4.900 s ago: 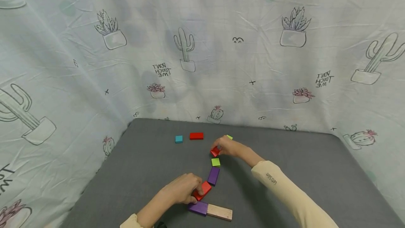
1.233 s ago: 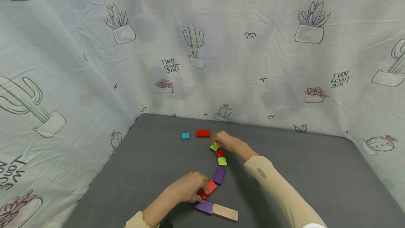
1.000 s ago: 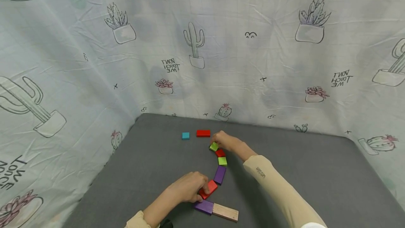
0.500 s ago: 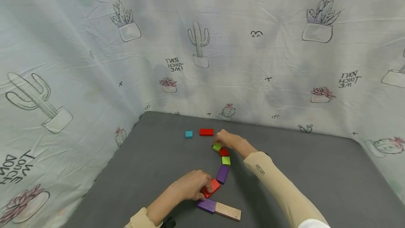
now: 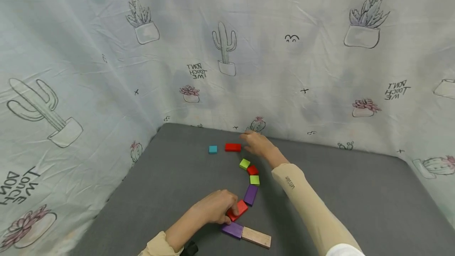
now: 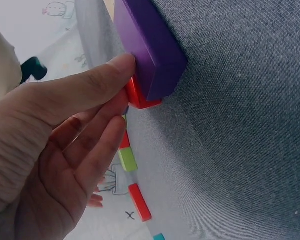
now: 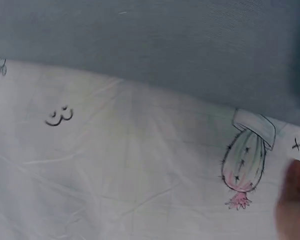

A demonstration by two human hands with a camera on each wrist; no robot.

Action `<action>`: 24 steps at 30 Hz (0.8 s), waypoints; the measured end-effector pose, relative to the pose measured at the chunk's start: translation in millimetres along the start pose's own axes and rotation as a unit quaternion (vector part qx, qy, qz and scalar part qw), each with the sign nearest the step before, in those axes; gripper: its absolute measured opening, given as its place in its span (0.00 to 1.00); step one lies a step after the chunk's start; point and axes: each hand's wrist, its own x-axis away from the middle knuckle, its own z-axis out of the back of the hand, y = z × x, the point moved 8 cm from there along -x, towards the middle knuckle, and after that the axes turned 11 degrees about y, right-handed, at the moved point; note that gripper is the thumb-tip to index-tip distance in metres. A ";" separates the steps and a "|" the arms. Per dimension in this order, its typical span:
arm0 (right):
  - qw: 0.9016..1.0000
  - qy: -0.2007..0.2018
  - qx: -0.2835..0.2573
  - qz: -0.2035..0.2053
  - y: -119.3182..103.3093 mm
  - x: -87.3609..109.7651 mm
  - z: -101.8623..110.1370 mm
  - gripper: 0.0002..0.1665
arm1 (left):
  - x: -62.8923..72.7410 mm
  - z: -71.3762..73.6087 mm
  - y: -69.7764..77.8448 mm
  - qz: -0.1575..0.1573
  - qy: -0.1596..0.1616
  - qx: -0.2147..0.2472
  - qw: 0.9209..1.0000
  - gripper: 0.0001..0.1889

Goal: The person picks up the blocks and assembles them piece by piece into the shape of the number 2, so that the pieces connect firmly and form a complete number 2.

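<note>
My left hand (image 5: 216, 206) pinches a red block (image 5: 243, 207) between curled index finger and thumb. In the left wrist view the thumb (image 6: 97, 85) lies at the edge of a purple block (image 6: 150, 55), the red one partly hidden behind it. Farther along the curved row come a second purple block (image 5: 251, 195), a lime block (image 5: 254, 180), a small red block (image 5: 252, 170) and another lime block (image 5: 244, 164). My right hand (image 5: 259, 144), fingers loosely extended and holding nothing, hovers just right of a far red block (image 5: 232, 147).
A plain wooden block (image 5: 256, 237) meets the nearer purple block end to end. Left of the far red block sits a small blue block (image 5: 213, 149). The grey tabletop (image 5: 337, 196) ends at a cactus-print cloth (image 5: 270, 70) behind.
Over these seconds my right hand set down the small red block and then the far lime block in the row. It has just let go and moved away from me. The left hand keeps its place.
</note>
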 end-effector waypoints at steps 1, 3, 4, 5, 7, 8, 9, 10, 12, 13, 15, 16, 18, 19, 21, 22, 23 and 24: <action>1.000 -0.008 0.006 -0.021 0.7 -2.2 -1.8 0.29 | 0.9 -0.1 -0.3 -0.002 0.000 -0.001 1.000 0.11; 0.998 -0.032 0.012 -0.058 0.4 -6.5 -8.1 0.35 | 2.1 -0.9 -0.7 -0.005 0.002 -0.003 1.000 0.12; 0.996 -0.042 0.013 -0.073 -0.5 -8.9 -11.5 0.37 | 2.4 -0.9 -0.6 -0.007 0.003 -0.004 1.000 0.12; 0.995 -0.048 0.012 -0.084 -2.1 -11.6 -15.0 0.37 | 2.6 -0.7 -0.3 -0.009 0.005 -0.005 1.000 0.12; 0.994 -0.055 0.012 -0.096 -5.5 -16.9 -22.2 0.36 | 2.8 -0.1 0.4 -0.009 0.007 -0.005 1.000 0.12; 0.993 -0.060 0.017 -0.099 -7.2 -19.2 -26.1 0.35 | 2.8 0.3 0.8 -0.008 0.009 -0.005 1.000 0.12; 0.993 -0.062 0.021 -0.100 -8.8 -20.9 -30.0 0.32 | 2.7 0.8 1.7 -0.009 0.009 -0.004 1.000 0.12; 0.993 -0.063 0.029 -0.098 -10.1 -22.6 -33.8 0.28 | 2.7 0.9 2.2 -0.009 0.010 -0.004 1.000 0.12; 0.993 -0.061 0.046 -0.094 -11.2 -24.2 -40.3 0.21 | 3.0 1.0 3.3 -0.009 0.011 -0.002 1.000 0.12; 0.993 -0.057 0.053 -0.094 -10.9 -24.4 -42.7 0.17 | 3.1 1.0 3.6 -0.009 0.011 -0.001 1.000 0.12; 0.993 -0.048 0.060 -0.095 -9.4 -23.5 -46.5 0.12 | 3.6 0.9 3.9 -0.008 0.012 -0.002 1.000 0.12; 0.993 -0.043 0.060 -0.095 -8.3 -22.9 -47.6 0.11 | 4.0 0.9 3.5 -0.006 0.012 -0.003 1.000 0.12; 0.993 -0.038 0.052 -0.100 -5.6 -21.2 -49.7 0.10 | 4.8 0.6 2.7 -0.004 0.011 -0.002 1.000 0.12; 0.993 -0.039 0.042 -0.107 -3.9 -20.4 -50.3 0.11 | 5.2 0.7 2.3 -0.003 0.010 -0.001 1.000 0.12; 0.993 -0.036 0.026 -0.113 -1.9 -21.1 -48.9 0.12 | 5.6 0.6 1.0 -0.003 0.008 0.001 1.000 0.13; 0.993 -0.032 0.016 -0.116 -1.6 -22.7 -46.6 0.13 | 5.7 1.0 0.3 -0.004 0.009 0.001 1.000 0.12; 0.993 -0.027 0.007 -0.113 -2.6 -25.4 -43.6 0.14 | 5.9 1.2 -0.7 -0.006 0.009 -0.001 1.000 0.12; 0.995 -0.018 -0.002 -0.103 -5.2 -29.1 -39.6 0.15 | 6.2 1.7 -2.1 -0.006 0.009 -0.002 1.000 0.12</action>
